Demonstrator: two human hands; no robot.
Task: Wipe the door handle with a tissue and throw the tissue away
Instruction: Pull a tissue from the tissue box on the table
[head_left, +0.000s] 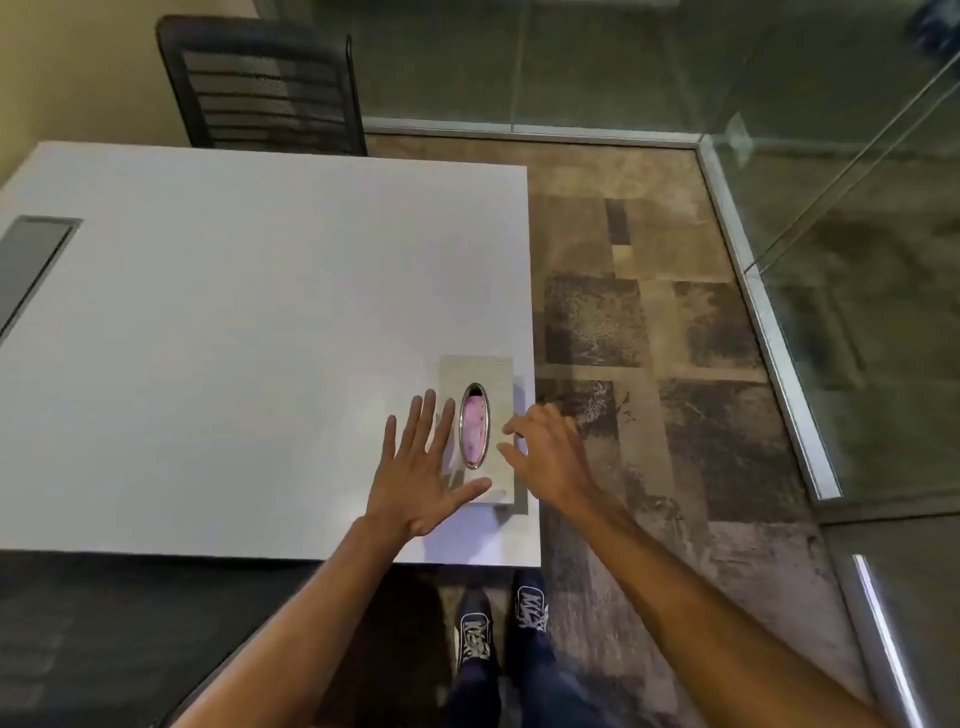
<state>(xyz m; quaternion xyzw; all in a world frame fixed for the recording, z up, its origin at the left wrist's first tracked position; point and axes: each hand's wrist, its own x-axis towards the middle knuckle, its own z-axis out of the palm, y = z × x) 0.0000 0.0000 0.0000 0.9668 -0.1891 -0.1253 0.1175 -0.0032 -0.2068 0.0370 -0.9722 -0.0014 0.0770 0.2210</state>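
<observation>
A beige tissue box (496, 376) lies near the right front corner of the white table (234, 322). Its oval metal-rimmed opening shows pink tissue (474, 428) inside. My left hand (421, 470) is spread flat, fingers apart, over the box's left edge, its thumb at the box's front end. My right hand (543, 447) hovers at the box's right side with fingers curled and apart, holding nothing. No door handle shows in this view.
A black mesh-back chair (265, 78) stands behind the table. A grey cable hatch (31, 260) sits in the table's left side. Glass walls with metal floor rails (769, 312) run along the right. My shoes (501, 618) stand on patterned carpet.
</observation>
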